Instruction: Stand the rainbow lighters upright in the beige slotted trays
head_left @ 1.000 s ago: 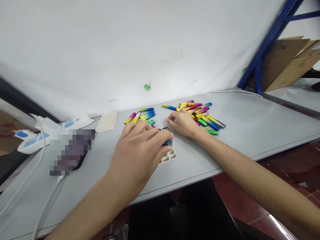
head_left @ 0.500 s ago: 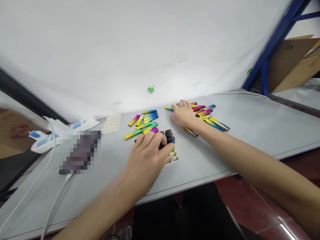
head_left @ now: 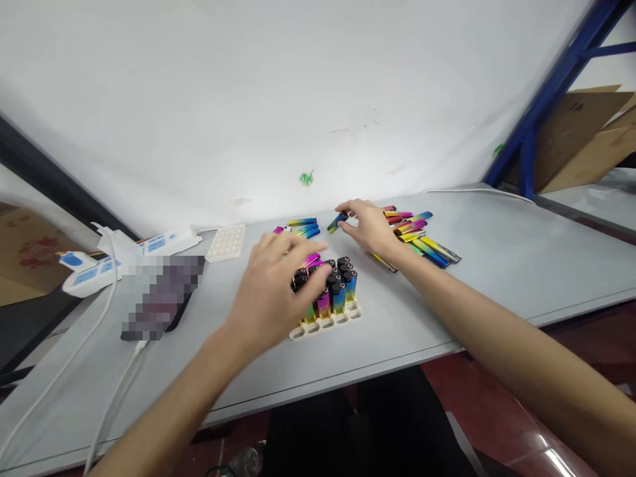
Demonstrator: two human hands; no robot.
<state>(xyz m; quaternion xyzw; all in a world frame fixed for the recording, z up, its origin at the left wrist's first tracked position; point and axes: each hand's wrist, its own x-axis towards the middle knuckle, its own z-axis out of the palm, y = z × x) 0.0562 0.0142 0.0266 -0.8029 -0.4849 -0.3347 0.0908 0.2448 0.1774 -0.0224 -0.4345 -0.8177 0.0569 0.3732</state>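
Note:
A cream slotted tray (head_left: 326, 324) holds several slim shiny colour-gradient tubes (head_left: 338, 298) upright, their black ends up. Over the tray's left part hovers my left hand (head_left: 273, 285), fingers apart, with nothing seen in it; it hides some of the tubes. Farther back, my right hand (head_left: 368, 228) pinches a blue-green shiny tube (head_left: 338, 222) by its black end, between thumb and fingers. Beside that hand lies a loose pile of similar tubes (head_left: 422, 242) in yellow, blue, red and pink. More blue-yellow tubes (head_left: 307, 230) lie behind my left hand.
On the left are a second cream tray (head_left: 226, 243), a white power strip (head_left: 169, 242) and a blurred-out phone (head_left: 163, 298) with a white cable. A white wall (head_left: 248, 119) backs the grey table (head_left: 407, 331). Cardboard boxes (head_left: 581, 132) stand at the right, beyond a blue frame.
My left hand has lifted and opened away from the tubes in the tray, uncovering more of them. My right hand now holds a blue-green tube raised from the table.

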